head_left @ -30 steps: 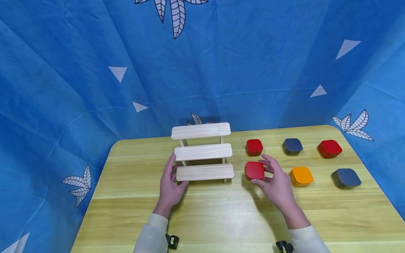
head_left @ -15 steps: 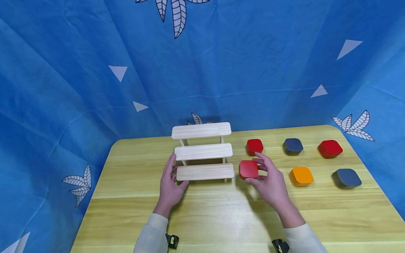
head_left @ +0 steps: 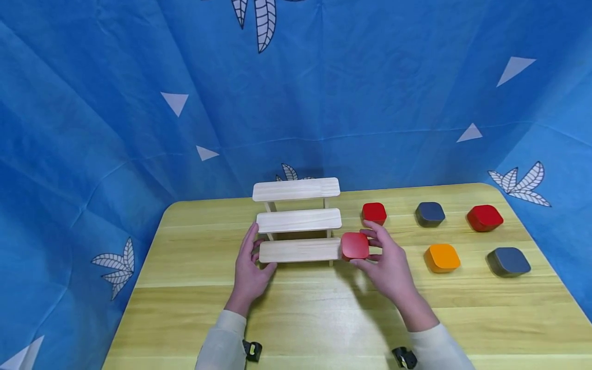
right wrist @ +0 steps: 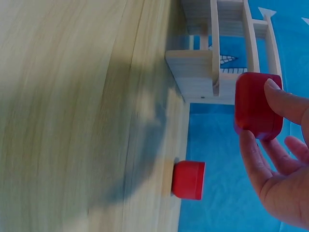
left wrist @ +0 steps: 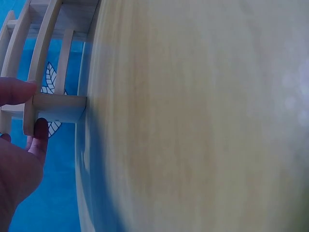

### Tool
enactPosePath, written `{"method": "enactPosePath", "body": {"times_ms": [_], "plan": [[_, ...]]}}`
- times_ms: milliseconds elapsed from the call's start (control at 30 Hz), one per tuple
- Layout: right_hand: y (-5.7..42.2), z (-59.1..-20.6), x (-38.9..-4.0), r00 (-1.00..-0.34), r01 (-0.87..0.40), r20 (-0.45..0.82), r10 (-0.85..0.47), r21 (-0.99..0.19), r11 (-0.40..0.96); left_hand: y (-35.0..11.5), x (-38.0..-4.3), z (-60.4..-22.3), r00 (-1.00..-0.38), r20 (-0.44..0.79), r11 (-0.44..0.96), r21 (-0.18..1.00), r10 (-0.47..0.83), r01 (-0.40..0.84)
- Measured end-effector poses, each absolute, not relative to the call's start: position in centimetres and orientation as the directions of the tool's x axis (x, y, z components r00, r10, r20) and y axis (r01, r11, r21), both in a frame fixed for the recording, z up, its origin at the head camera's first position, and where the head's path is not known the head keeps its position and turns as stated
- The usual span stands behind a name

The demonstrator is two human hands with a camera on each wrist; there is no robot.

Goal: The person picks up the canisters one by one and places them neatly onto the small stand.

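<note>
A pale three-tier wooden display stand (head_left: 296, 250) stands left of centre on the table. My left hand (head_left: 250, 275) holds the left end of its lowest tier. The left wrist view shows the thumb (left wrist: 17, 91) on one face of that board (left wrist: 30, 113) and a finger on the other. My right hand (head_left: 390, 267) pinches a red rounded-square block (head_left: 354, 245) between thumb and fingers. That block is raised off the table and overlaps the right end of the lowest tier in the head view. In the right wrist view the held block (right wrist: 255, 106) appears beside the stand (right wrist: 190, 72).
Another red block (head_left: 373, 213) lies just beyond my right hand. Farther right are a dark blue block (head_left: 429, 213), a third red block (head_left: 484, 218), an orange block (head_left: 442, 258) and a second dark blue block (head_left: 509, 261). Blue cloth (head_left: 296, 103) hangs behind the table (head_left: 300, 329).
My right hand has carried the red block leftward, from beside the other blocks to the right end of the lowest tier. The left hand stays on the stand.
</note>
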State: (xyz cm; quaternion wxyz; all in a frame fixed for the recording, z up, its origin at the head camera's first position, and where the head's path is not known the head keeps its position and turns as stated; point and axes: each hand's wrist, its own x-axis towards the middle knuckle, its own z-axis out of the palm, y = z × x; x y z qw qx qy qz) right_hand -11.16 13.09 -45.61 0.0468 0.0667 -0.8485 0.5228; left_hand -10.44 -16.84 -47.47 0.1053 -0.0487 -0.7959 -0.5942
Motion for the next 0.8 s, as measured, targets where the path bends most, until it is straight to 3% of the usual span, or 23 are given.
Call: {"method": "enactPosePath", "body": {"times_ms": [800], "plan": [[9.9, -45.3, -11.2, -0.97, -0.24, 0.203, -0.135, -0.889, 0.391, -16.6, -10.3, -47.2, -0.981, 0.187, 0.298, 0.941, -0.059, 0.161]]}}
